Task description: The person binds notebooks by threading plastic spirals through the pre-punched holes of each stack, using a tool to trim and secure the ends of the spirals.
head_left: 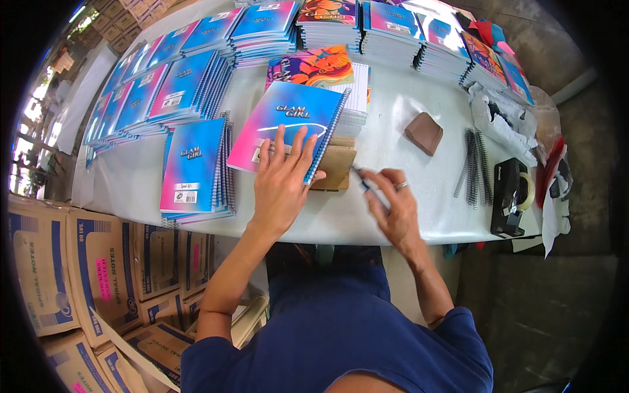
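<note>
Closest to the camera, at six o'clock: navy-blue short-sleeved T-shirt (327, 321). Just off centre toward ten o'clock: left hand (282, 173), fingers spread over the cover of a glossy blue-and-pink notebook (282, 121) with a black wire coil (328, 135) along its right edge. At eleven o'clock: that same notebook, slanted above the white-covered table (452, 213), overlapping a tan cardboard-like block (339, 167) at one o'clock; impossible to tell how firmly supported. At three o'clock: right hand (396, 206), thumb and fingers curled around a slim grey tool (373, 187), too blurred to identify, with its dark tip beside the block and apart from the coil. Farther out at three o'clock: loose black wire coils (475, 170), then black tape dispenser (508, 196). At nine: overlapping stack of matching notebooks (190, 164).

Step in hand, judged from the pose: probably work along the coiled edge. Press the cover steadily, keep left fingertips clear of the tip, approach the wire squarely, and avoid scratching the cover or bending neighbouring loops.
</note>
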A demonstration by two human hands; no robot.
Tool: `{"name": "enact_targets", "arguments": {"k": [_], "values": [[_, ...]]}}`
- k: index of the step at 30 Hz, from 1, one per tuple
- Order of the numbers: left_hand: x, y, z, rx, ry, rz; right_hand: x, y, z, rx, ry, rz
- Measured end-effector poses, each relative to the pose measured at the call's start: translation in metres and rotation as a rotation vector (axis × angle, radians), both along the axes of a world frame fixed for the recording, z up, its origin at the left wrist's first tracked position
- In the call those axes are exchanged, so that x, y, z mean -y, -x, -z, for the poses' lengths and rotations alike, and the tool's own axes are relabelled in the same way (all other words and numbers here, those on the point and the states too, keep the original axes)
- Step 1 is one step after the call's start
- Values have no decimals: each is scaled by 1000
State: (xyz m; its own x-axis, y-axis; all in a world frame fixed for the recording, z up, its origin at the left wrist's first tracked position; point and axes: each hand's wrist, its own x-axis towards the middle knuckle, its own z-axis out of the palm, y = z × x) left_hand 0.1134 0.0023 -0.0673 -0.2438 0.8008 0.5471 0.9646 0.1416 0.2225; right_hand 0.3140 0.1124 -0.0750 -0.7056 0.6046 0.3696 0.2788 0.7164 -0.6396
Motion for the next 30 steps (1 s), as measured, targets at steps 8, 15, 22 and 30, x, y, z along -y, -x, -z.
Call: {"name": "enact_targets", "arguments": {"k": [8, 15, 22, 30], "values": [[-3, -3, -2, -110, 12, -36, 21, 21, -7, -87, -262, -133], [1, 0, -2, -143, 16, -46, 10, 19, -37, 95, 883, -324], [34, 61, -76, -113, -247, -118, -47, 21, -31, -63, 263, -157], [120, 90, -50, -79, 75, -358, -112, 2, 43, 267, -536, 126]]}}
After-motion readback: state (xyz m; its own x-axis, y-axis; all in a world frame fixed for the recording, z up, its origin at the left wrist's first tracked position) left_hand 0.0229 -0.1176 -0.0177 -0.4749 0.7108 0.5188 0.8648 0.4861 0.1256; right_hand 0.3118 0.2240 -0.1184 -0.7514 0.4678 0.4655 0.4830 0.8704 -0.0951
